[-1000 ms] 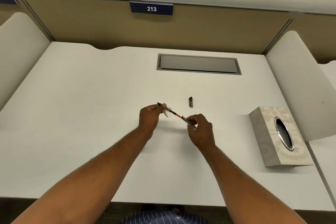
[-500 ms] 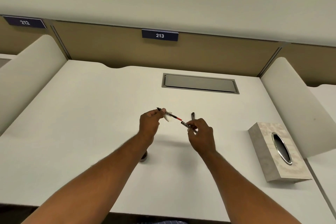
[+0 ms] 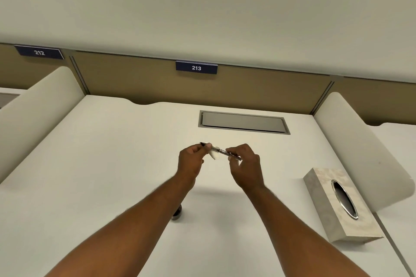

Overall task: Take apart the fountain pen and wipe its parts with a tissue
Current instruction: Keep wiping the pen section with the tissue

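A thin fountain pen part with a clear, dark-tipped body spans the gap between my two hands above the white desk. My left hand pinches its nib end together with a small wad of white tissue. My right hand pinches the other end with curled fingers. A small dark object peeks out on the desk beside my left forearm; I cannot tell what it is.
A pale tissue box with an oval metal opening lies at the right. A grey cable hatch is set into the desk at the back. Curved white dividers flank both sides, below a tan panel with a "213" sign.
The camera tilted up, so the desk sits lower in view. My right hand moved in toward the left along the pen. The small dark piece that lay behind my hands is now hidden.
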### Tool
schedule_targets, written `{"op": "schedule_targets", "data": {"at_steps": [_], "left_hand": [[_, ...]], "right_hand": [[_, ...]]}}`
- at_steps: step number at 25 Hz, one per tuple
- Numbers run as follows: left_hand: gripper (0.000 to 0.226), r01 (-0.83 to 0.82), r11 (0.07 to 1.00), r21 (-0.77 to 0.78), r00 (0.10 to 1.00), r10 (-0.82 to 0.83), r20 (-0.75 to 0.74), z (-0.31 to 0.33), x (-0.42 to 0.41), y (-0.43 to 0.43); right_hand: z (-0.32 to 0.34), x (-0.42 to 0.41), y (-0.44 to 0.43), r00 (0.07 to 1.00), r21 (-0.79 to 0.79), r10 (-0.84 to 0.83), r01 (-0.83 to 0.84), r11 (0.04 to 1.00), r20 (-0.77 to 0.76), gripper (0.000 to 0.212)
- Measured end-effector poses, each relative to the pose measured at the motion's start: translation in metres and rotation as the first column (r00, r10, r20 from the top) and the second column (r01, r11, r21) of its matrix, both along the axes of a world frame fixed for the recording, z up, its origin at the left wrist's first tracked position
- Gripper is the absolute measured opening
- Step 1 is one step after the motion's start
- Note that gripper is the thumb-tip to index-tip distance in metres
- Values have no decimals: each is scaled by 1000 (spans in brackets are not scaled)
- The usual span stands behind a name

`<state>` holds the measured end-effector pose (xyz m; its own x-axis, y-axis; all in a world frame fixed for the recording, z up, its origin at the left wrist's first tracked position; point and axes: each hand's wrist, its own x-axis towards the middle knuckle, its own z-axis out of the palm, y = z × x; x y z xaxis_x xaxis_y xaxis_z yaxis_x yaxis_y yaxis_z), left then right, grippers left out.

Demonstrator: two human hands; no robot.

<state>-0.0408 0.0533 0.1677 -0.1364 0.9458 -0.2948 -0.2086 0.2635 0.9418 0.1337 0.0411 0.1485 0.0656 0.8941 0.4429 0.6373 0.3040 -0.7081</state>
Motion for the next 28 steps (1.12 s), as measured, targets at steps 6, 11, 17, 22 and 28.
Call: {"op": "schedule_targets", "data": {"at_steps": [6, 11, 17, 22, 28], "left_hand": [[14, 18, 999, 28, 1000, -19, 15, -4, -1, 4], [10, -2, 999, 39, 999, 4, -36, -8, -4, 8], [12, 5, 999, 36, 1000, -5, 7, -6, -5, 11], [11, 26, 999, 36, 999, -26, 18, -6, -5, 12], [16, 62, 998, 31, 998, -62, 27, -9, -5, 14]], "right_hand": [[10, -2, 5, 1000, 25, 7, -7, 1000, 16, 28], [11, -3, 5, 998, 35, -2, 0, 999, 57, 30], [11, -6, 9, 1000, 30, 8, -9, 1000, 26, 29], [10, -6, 13, 1000, 20, -5, 4, 1000, 27, 28], [3, 0, 16, 994, -102, 21, -32, 994, -107, 19]]}}
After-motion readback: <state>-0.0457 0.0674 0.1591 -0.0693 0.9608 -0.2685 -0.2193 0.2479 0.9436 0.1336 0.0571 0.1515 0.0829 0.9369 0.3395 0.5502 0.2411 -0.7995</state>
